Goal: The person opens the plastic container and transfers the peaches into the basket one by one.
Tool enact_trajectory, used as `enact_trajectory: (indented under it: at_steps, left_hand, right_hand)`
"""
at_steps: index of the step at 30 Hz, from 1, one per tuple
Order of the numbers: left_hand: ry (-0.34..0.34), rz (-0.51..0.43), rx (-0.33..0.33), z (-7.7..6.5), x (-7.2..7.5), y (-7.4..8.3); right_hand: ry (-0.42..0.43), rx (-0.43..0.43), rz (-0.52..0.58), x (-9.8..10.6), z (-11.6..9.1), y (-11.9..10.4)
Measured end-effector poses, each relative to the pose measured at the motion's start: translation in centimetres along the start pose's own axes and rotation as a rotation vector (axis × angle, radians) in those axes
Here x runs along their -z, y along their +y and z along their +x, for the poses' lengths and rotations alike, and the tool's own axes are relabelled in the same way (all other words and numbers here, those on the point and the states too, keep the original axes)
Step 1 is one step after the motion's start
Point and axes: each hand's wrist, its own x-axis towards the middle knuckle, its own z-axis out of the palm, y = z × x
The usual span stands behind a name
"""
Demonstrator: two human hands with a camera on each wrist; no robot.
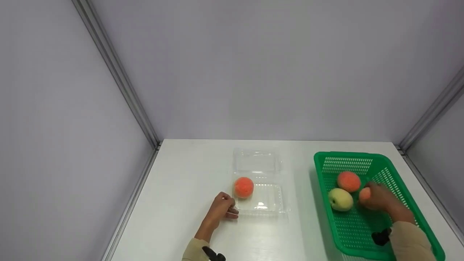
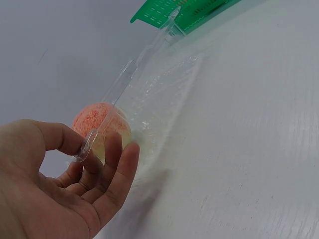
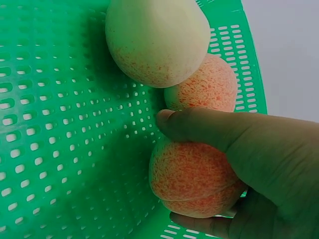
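Observation:
My left hand (image 1: 221,208) pinches the front left corner of the rim of a clear plastic clamshell box (image 1: 268,197), thumb and forefinger on its edge, the other fingers extended below. One orange-red peach (image 1: 243,187) sits in the left part of the box, and the box's lid (image 1: 255,161) lies folded back behind. Inside the green basket (image 1: 328,232), my right hand (image 1: 380,197) grips another reddish peach (image 3: 194,174) between thumb and fingers. Beside it lie a pale yellow peach (image 1: 340,199) and an orange-red peach (image 1: 349,181).
The basket stands at the right of the white table (image 1: 174,195), its perforated walls rising around the right hand. Grey panels (image 1: 253,72) enclose the table at the back and both sides.

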Motion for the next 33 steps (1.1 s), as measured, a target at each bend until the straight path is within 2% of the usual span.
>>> enact_trajectory:
  at_steps: [16,22,33]
  left_hand:
    - [0.008,0.028,0.012,-0.13,0.06,0.27]
    - [0.005,0.012,0.018,-0.13,0.0,0.38]
    - [-0.007,-0.004,0.002,-0.31,0.11,0.32]
  right_hand:
    - [-0.017,-0.015,0.008,-0.45,0.1,0.03]
    - [-0.009,0.018,-0.021,-0.53,0.13,0.4]
    - [0.028,0.003,-0.021,-0.58,-0.54,0.05]
